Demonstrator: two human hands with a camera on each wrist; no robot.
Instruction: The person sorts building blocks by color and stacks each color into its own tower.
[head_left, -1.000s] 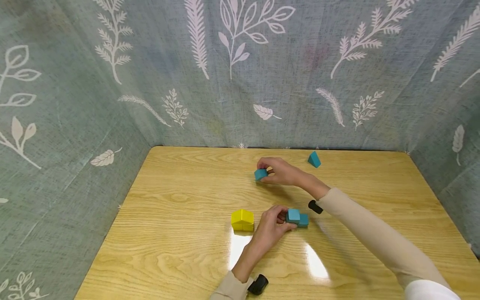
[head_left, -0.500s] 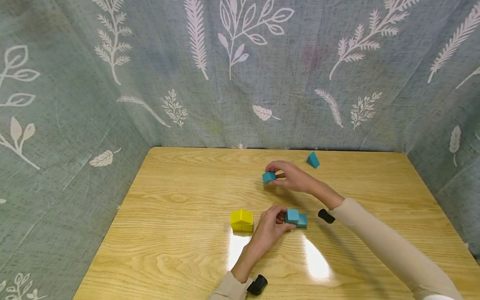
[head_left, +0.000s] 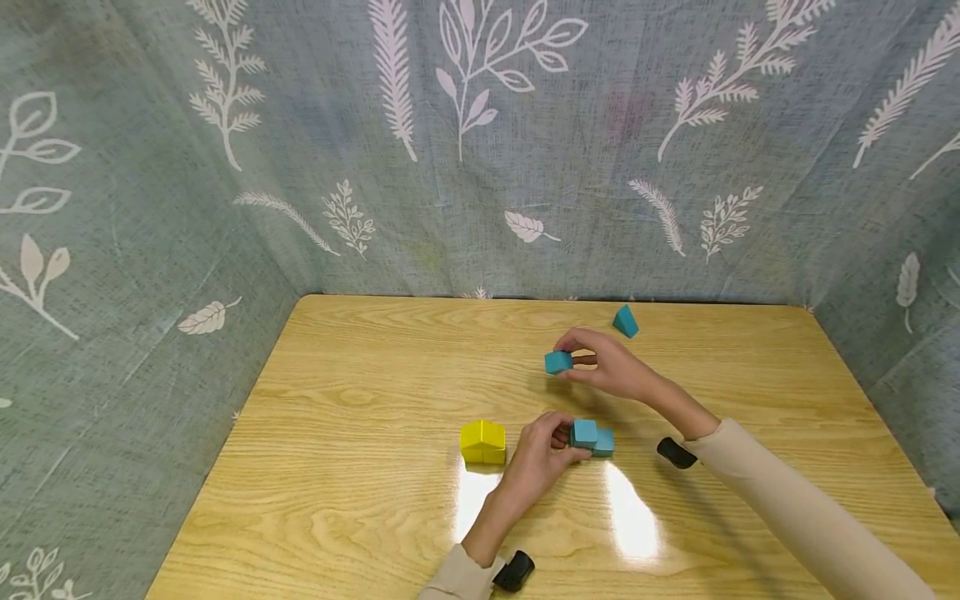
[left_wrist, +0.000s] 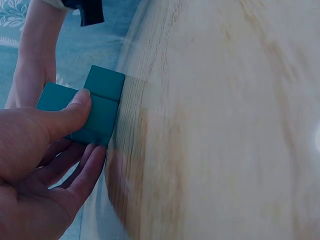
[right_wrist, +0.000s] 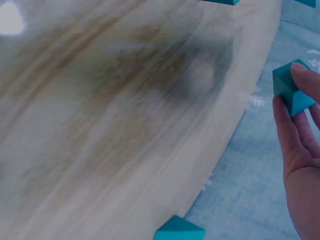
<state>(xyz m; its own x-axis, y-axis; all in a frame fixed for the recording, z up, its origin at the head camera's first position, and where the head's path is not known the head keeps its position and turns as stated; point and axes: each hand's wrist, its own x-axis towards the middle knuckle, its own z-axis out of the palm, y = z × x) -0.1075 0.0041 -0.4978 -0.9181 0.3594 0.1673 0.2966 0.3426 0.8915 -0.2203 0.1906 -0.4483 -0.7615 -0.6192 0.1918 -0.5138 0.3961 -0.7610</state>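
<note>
My left hand (head_left: 536,454) grips a small stack of blue cubes, thumb on one side and fingers on the other. One blue cube (head_left: 584,432) sits on top of a lower cube (left_wrist: 97,120), partly behind the thumb in the left wrist view. Against the lower cube stands another blue cube (head_left: 603,443) on the table. Beyond the stack, my right hand (head_left: 611,367) pinches a blue block (head_left: 557,363) above the table. That block shows slanted faces in the right wrist view; its full shape is partly hidden by the fingers.
Left of my left hand, yellow blocks (head_left: 483,442) form a small house shape. A blue triangular block (head_left: 626,322) lies near the back edge of the wooden table (head_left: 360,375). Patterned cloth (head_left: 420,217) rises behind and at both sides.
My right hand has moved to the right and nearer, carrying the blue block towards the stack. The left hand stays on the stacked cubes.
</note>
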